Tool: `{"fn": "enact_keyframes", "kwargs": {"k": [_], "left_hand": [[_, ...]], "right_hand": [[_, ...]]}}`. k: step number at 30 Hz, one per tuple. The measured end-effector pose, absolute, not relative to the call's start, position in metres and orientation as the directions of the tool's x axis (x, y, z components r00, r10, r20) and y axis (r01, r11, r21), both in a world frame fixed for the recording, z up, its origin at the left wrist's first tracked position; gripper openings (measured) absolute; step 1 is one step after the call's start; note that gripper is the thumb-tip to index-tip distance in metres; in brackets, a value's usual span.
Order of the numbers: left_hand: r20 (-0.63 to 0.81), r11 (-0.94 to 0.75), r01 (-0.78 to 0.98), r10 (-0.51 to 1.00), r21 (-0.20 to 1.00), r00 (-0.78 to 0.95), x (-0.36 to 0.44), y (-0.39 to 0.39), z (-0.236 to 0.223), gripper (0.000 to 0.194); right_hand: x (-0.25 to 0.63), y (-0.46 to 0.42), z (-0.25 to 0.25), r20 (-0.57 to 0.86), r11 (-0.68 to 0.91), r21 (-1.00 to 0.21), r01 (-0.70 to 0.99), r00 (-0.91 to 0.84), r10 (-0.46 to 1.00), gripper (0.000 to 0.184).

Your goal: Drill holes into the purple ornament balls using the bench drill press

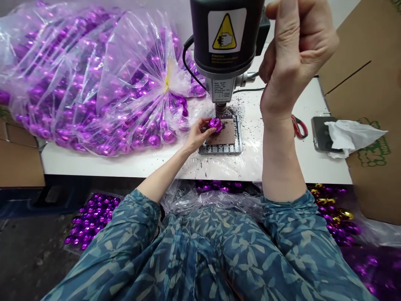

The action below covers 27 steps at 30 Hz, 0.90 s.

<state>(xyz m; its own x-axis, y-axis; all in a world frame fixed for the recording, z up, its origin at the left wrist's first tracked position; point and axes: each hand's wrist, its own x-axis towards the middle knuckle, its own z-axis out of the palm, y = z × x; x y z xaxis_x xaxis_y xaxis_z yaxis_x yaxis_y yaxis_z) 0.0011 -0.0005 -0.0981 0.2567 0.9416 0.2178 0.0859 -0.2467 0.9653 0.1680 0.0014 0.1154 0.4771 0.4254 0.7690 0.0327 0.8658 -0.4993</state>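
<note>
My left hand (199, 133) pinches a shiny purple faceted ball (215, 124) with a dark spot on its top. That ball is over a brown board (227, 133) lying on the slotted metal base (221, 149) of a small drill press (224, 46). The drill's chuck (221, 108) hangs just above the ball; whether they touch I cannot tell. My right hand (297, 50) is raised at the drill's right side, fingers closed round its feed lever (252, 76). Most of the lever is hidden behind that hand.
A big clear bag (94, 83) of purple balls, tied with yellow, fills the table's left. Dark shavings (247, 113) surround the base. Red-handled scissors (300, 127), a phone (322, 131) under white tissue (347, 136) and a cardboard box (372, 92) are right. More balls (92, 219) lie below.
</note>
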Motion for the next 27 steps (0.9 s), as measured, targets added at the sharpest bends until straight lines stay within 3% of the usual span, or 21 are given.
{"fn": "enact_keyframes", "kwargs": {"k": [8, 12, 17, 27], "left_hand": [[0.362, -0.438, 0.284, 0.888, 0.853, 0.282, 0.008, -0.003, -0.091, 0.054], [0.385, -0.459, 0.233, 0.873, 0.858, 0.299, 0.018, -0.003, -0.103, 0.057], [0.368, -0.426, 0.177, 0.885, 0.887, 0.287, 0.025, -0.005, -0.115, 0.063], [0.382, -0.456, 0.199, 0.867, 0.868, 0.32, 0.022, -0.007, -0.115, 0.065]], "right_hand": [[0.171, -0.003, 0.115, 0.754, 0.82, -0.565, 0.091, 0.462, 0.467, 0.067], [0.171, -0.006, 0.114, 0.768, 0.858, -0.513, 0.036, 0.465, 0.44, 0.064], [0.172, -0.018, 0.108, 0.777, 0.851, -0.523, 0.037, 0.43, 0.459, 0.041], [0.173, -0.031, 0.089, 0.782, 0.863, -0.503, 0.041, 0.447, 0.435, 0.025]]}}
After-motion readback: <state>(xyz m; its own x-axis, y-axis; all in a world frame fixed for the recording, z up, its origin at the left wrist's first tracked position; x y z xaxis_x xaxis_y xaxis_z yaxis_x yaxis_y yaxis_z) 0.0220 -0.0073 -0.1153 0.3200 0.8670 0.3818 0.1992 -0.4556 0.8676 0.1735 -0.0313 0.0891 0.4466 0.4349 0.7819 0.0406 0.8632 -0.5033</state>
